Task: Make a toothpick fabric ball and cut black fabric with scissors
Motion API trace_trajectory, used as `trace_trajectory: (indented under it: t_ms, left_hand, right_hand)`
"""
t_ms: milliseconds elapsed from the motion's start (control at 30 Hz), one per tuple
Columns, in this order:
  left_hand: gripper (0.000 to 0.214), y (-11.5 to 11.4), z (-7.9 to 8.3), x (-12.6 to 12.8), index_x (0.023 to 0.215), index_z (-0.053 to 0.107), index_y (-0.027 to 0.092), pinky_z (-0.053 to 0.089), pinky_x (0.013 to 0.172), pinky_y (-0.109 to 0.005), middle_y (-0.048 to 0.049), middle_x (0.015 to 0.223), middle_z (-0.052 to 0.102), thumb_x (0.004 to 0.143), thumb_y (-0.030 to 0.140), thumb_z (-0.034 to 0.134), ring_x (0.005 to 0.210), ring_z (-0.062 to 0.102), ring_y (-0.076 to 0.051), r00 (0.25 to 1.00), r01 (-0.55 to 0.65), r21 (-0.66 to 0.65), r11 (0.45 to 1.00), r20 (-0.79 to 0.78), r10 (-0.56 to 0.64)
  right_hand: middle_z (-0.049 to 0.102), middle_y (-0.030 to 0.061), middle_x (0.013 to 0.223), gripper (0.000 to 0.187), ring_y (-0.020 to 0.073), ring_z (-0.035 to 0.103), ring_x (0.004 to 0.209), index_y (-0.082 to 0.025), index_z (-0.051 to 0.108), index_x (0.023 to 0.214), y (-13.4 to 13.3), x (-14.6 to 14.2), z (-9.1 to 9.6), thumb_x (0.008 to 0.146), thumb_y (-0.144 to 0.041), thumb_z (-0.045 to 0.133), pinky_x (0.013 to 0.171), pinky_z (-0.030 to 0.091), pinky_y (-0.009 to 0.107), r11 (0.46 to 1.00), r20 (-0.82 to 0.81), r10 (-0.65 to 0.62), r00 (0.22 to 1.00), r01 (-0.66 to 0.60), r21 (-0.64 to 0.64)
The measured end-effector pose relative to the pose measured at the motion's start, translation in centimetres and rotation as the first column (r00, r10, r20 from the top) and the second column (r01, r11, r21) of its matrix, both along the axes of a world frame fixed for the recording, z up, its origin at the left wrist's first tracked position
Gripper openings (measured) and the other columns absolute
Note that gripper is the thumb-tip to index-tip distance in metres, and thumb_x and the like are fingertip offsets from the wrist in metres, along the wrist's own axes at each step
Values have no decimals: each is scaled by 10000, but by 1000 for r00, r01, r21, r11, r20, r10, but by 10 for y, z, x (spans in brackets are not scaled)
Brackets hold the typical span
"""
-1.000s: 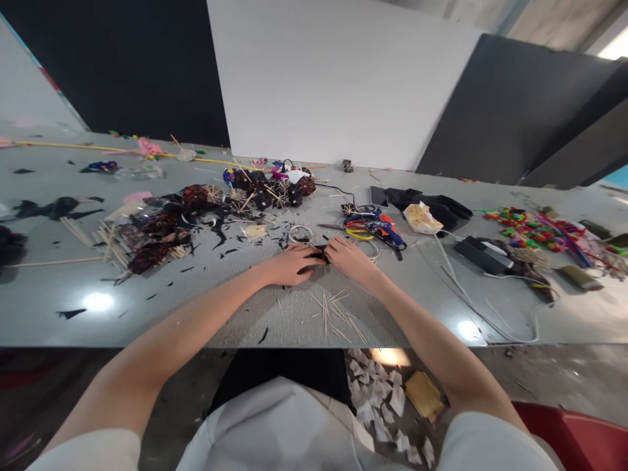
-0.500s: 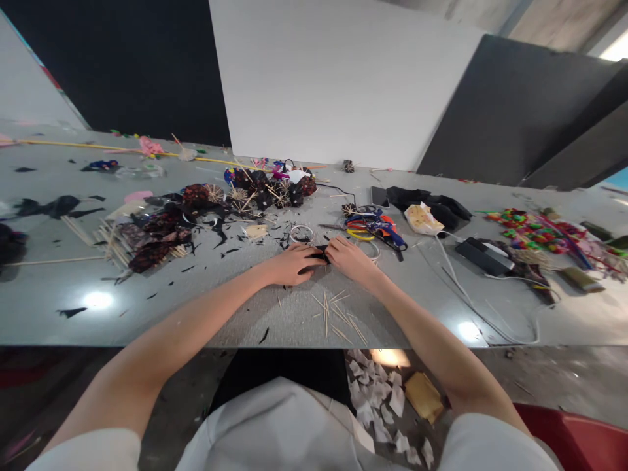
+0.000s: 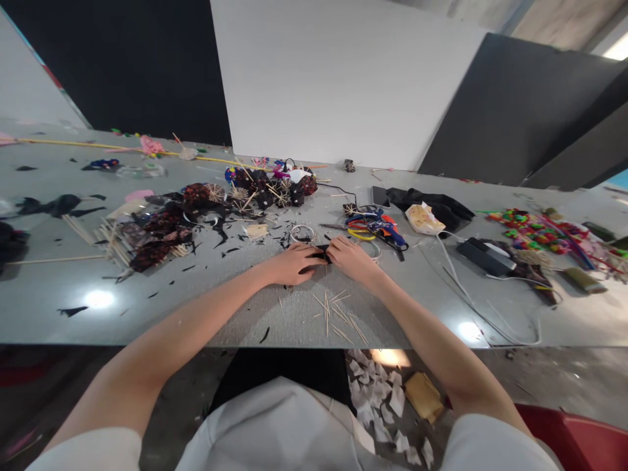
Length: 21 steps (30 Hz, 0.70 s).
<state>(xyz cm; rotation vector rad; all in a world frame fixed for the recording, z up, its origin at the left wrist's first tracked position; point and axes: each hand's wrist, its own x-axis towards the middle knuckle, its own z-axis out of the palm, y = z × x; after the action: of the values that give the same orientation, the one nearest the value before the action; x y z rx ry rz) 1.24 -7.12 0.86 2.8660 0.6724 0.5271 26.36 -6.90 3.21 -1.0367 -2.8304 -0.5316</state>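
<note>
My left hand (image 3: pixel 294 263) and my right hand (image 3: pixel 347 257) meet over the middle of the table, both with bent fingers closed on a small piece of black fabric (image 3: pixel 321 251). Most of the piece is hidden under the fingers. Nearer to me lie several thin wooden sticks (image 3: pixel 338 315), loosely scattered. Just beyond my left hand sits a white ring (image 3: pixel 301 233). Past my right hand is a pile of scissors and pliers (image 3: pixel 375 226) with blue, orange and yellow handles.
Dark, stick-studded bundles (image 3: pixel 269 186) crowd the back, and sticks with dark wrapped material (image 3: pixel 157 239) lie to the left. On the right are black cloth (image 3: pixel 434 206), a black power adapter (image 3: pixel 485 256), a white cable (image 3: pixel 456 281) and colourful trimmings (image 3: pixel 534 232). Paper scraps (image 3: pixel 377 392) litter the floor.
</note>
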Motion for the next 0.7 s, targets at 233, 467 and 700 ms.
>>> trace_trajectory:
  t_ms: [233, 467, 700]
  left_hand:
    - [436, -1, 0, 0, 1433, 593, 302, 318, 1213, -492, -82, 1480, 559, 1006, 279, 506, 1412, 469, -283, 1000, -1, -8, 1000, 6, 1]
    - [435, -1, 1, 0, 1437, 590, 304, 315, 1217, -493, -77, 1487, 555, 1011, 294, 500, 1419, 460, -289, 1000, -9, -19, 1000, -8, 9]
    - [439, 0, 0, 0, 1443, 583, 295, 313, 1214, -488, -77, 1492, 549, 1012, 285, 496, 1415, 464, -283, 1000, -11, -5, 1000, -14, 11]
  right_hand:
    - [616, 135, 1047, 173, 278, 526, 1049, -122, 677, 1031, -1, 0, 1, 1026, -177, 514, 907, 468, 392, 1000, 20, 13, 1000, -13, 12]
    - [616, 127, 1030, 196, 270, 538, 1042, -129, 671, 999, 0, 0, 1, 1044, -202, 495, 909, 466, 381, 1000, 3, 10, 1000, -10, 16]
    - [619, 125, 1039, 171, 271, 533, 1051, -125, 669, 1005, 0, 0, 0, 1035, -182, 511, 902, 472, 378, 1000, 14, 13, 1000, -14, 28]
